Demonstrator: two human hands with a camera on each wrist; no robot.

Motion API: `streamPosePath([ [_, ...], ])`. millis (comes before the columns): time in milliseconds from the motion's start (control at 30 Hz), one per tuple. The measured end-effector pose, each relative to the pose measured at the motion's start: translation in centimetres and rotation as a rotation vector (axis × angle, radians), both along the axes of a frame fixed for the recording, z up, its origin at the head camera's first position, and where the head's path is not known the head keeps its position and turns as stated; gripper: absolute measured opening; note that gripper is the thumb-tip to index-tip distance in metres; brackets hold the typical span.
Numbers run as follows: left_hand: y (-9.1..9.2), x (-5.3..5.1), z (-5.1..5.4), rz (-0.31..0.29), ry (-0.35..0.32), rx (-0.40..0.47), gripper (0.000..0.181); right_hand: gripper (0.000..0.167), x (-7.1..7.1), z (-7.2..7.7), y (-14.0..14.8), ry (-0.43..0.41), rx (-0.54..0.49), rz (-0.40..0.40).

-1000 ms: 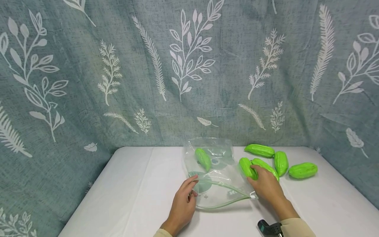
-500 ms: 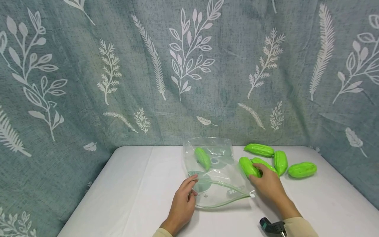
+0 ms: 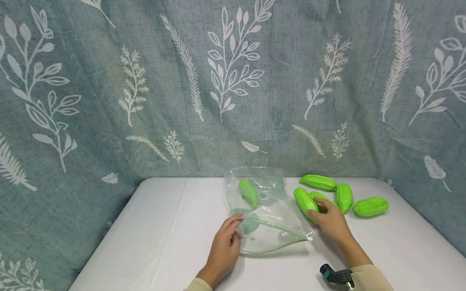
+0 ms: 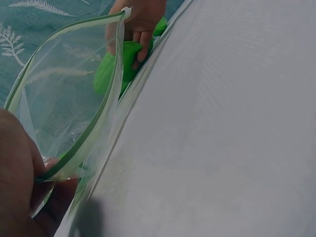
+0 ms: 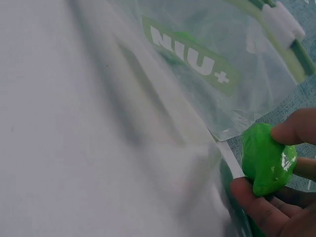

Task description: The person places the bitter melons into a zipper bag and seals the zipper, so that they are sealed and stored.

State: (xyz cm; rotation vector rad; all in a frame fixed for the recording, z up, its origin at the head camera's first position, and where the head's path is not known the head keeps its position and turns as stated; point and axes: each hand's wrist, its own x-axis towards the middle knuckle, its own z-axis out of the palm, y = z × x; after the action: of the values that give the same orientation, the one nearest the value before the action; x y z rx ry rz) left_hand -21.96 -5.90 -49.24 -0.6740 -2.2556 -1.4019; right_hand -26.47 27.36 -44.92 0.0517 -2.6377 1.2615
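Note:
A clear zip bag (image 3: 269, 210) with a green rim lies on the table, its mouth parted toward the front, one green ridged vegetable (image 3: 249, 193) inside. My left hand (image 3: 223, 250) grips the left edge of the mouth; the left wrist view shows fingers and thumb around the rim (image 4: 91, 129). To the right of the bag, my right hand (image 3: 330, 221) holds a green vegetable (image 3: 305, 202) between thumb and fingers, seen closely in the right wrist view as a shiny green end (image 5: 266, 160). The bag's white slider (image 5: 282, 22) sits at the right corner of the mouth.
More green vegetables lie at the back right: one near the far edge (image 3: 318, 182), one upright in view beside it (image 3: 344, 197), one farther right (image 3: 371, 207), and one partly behind my right hand (image 3: 320, 197). A patterned curtain (image 3: 276, 101) hangs behind the white table (image 3: 164, 238).
My right hand has shifted slightly right, and the vegetable it holds shows more of its length. The left hand keeps its place at the bag's rim.

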Motion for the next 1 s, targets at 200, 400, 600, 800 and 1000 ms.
streamPosePath([
  [200, 0.0, -0.1, 0.1, 0.001, 0.0, 0.003, 0.053, 0.064, -0.1, 0.1, -0.3, -0.002, -0.007, 0.002],
  [400, -0.1, -0.1, 0.1, 0.003, -0.007, 0.006, 0.052, 0.068, -0.1, -0.2, -0.5, -0.048, -0.105, 0.008],
  [600, 0.0, 0.1, 0.2, -0.001, -0.035, 0.008, 0.053, 0.073, 0.4, -0.3, -0.3, -0.102, -0.248, 0.002],
  [800, 0.2, 0.1, 0.3, 0.0, -0.04, -0.01, 0.052, 0.073, 1.0, -0.1, 0.3, -0.143, -0.332, -0.032],
  [1000, 0.0, -0.1, 0.2, 0.023, -0.024, -0.016, 0.052, 0.071, 0.9, 0.0, 0.3, -0.147, -0.303, -0.063],
])
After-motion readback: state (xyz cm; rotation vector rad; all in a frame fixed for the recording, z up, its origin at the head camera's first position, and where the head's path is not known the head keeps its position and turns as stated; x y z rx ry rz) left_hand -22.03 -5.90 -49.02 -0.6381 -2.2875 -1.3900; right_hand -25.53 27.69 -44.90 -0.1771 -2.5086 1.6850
